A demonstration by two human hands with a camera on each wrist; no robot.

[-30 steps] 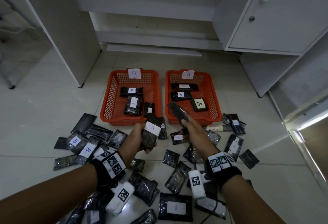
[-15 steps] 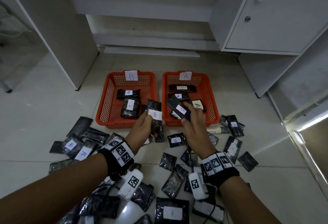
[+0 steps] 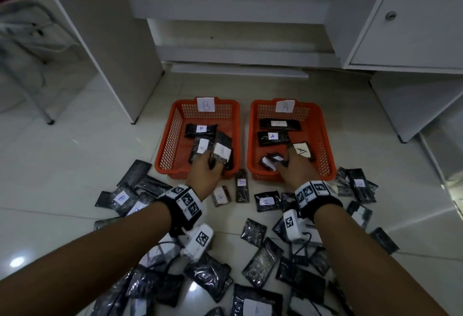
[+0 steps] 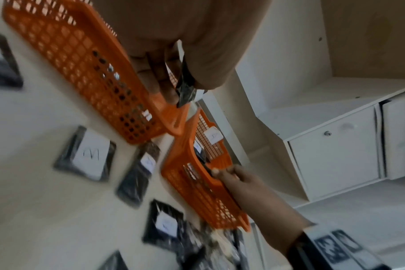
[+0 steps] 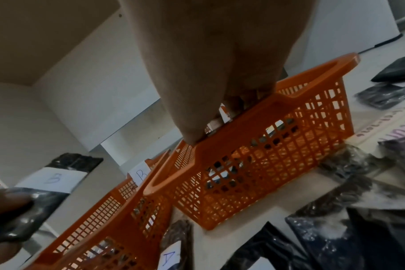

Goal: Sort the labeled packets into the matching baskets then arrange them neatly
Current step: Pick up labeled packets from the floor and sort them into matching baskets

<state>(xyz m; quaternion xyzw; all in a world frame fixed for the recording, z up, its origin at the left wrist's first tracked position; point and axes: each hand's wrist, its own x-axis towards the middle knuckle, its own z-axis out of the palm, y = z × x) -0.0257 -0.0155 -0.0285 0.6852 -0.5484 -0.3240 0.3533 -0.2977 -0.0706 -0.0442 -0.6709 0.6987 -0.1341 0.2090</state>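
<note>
Head view had you mid-drop — left hand pinching a B packet over the B basket, right hand gripping another packet inside the A basket — next you'd release, then straighten.

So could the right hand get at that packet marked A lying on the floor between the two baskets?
Probably yes. The packet marked A lies uncovered on the floor just left of the right hand, but that hand holds a packet over basket A and would need to release it first.
</note>
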